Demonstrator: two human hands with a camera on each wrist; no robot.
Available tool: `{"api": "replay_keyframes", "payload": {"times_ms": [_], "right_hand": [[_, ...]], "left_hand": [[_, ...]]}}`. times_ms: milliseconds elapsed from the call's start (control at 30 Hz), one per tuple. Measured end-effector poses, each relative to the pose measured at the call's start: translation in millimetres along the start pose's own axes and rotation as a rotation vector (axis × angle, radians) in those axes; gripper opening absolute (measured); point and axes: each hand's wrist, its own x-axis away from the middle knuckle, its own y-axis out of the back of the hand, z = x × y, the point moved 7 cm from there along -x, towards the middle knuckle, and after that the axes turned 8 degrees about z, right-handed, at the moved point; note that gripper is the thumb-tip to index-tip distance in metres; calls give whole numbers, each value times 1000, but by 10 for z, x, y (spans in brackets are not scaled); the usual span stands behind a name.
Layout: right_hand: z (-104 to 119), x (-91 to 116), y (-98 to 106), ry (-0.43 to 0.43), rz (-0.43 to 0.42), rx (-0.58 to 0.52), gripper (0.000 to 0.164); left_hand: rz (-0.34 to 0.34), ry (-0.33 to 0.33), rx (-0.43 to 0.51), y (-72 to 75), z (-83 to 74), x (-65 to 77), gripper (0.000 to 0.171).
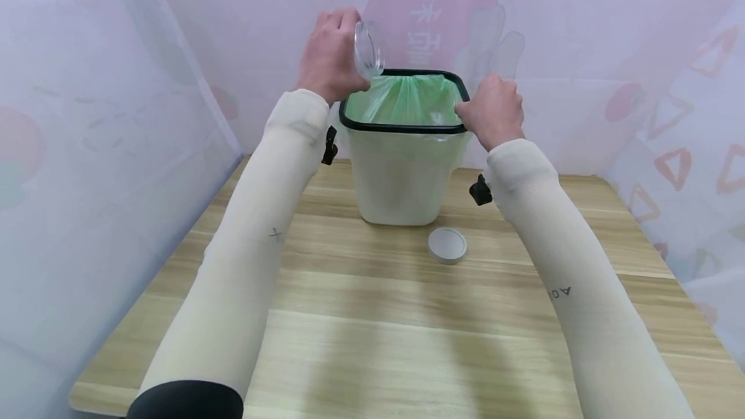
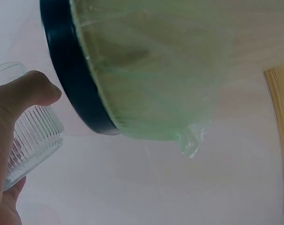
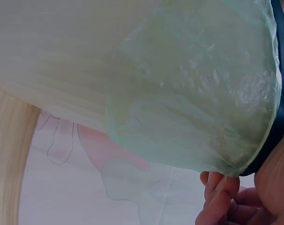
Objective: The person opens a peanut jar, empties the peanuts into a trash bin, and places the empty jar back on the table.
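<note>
My left hand (image 1: pixel 333 57) grips a clear glass jar (image 1: pixel 369 50), tipped sideways with its mouth toward the bin, at the far left of the rim. Vertical ribs on the jar show in the left wrist view, with the thumb (image 2: pixel 39 89) across its side. A white trash bin (image 1: pixel 401 180) stands upright on the table, lined with a green plastic bag (image 1: pixel 407 99) whose edge hangs outside under the black rim (image 1: pixel 401 128). At the right corner, my right hand (image 1: pixel 496 112) holds the rim, fingers (image 3: pixel 221 190) curled below it beside the bag.
A round grey-white lid (image 1: pixel 447 244) lies on the wooden table (image 1: pixel 372 328) just in front of the bin. Printed fabric walls (image 1: pixel 116 70) enclose the table on the left, back and right.
</note>
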Motion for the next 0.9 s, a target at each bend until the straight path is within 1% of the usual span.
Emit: {"api": "replay_keyframes", "payload": {"times_ms": [133, 267, 467, 633, 767, 900], "right_hand": [[-9, 2, -7, -5, 1, -5, 32], [-7, 3, 1, -5, -4, -4, 33], [7, -7, 6, 1, -8, 0, 33], [7, -10, 6, 8, -9, -1, 32], [9, -14, 1, 13, -13, 1, 33], [1, -26, 11, 12, -15, -2, 32]], "left_hand": [[-24, 102, 101, -5, 96, 12, 90], [-72, 166, 196, 0, 174, 34, 89], [-139, 216, 343, 6, 295, 85, 82], [-166, 259, 458, -6, 413, 141, 84], [-173, 265, 554, 0, 480, 183, 85], [-165, 269, 621, 7, 511, 227, 85]]}}
